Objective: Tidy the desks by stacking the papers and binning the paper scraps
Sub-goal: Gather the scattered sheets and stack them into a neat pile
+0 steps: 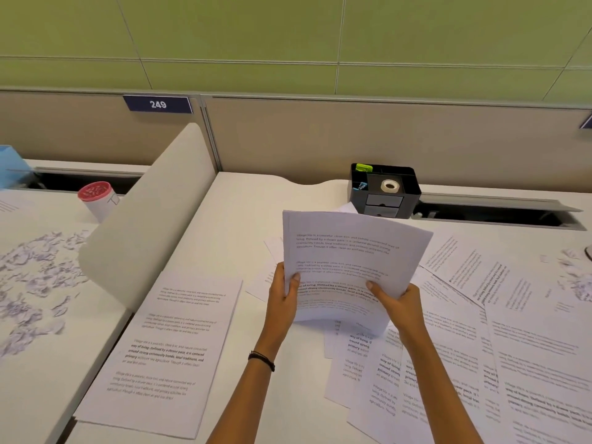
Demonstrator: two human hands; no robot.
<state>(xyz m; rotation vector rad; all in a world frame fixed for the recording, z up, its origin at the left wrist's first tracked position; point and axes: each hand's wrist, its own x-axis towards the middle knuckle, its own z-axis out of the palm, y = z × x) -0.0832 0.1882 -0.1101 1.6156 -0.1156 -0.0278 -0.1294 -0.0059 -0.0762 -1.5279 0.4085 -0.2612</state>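
Note:
A sheaf of printed papers [349, 251] is held up above the middle desk, tilted towards me. My left hand [283, 296] grips its lower left edge, thumb on the front. My right hand [397, 304] grips its lower right edge the same way. More printed sheets [448, 354] lie scattered and overlapping on the desk to the right and below the sheaf. A neat pile of sheets [163, 354] lies at the desk's left side. Torn paper scraps [35, 283] cover the left desk, and a few scraps [576, 283] lie at the far right.
A curved white divider [150, 225] separates the two desks. A black desk organiser [384, 190] with a tape roll stands at the back. A white cup with a red top [97, 200] stands on the left desk. Cable slots run along the back edge.

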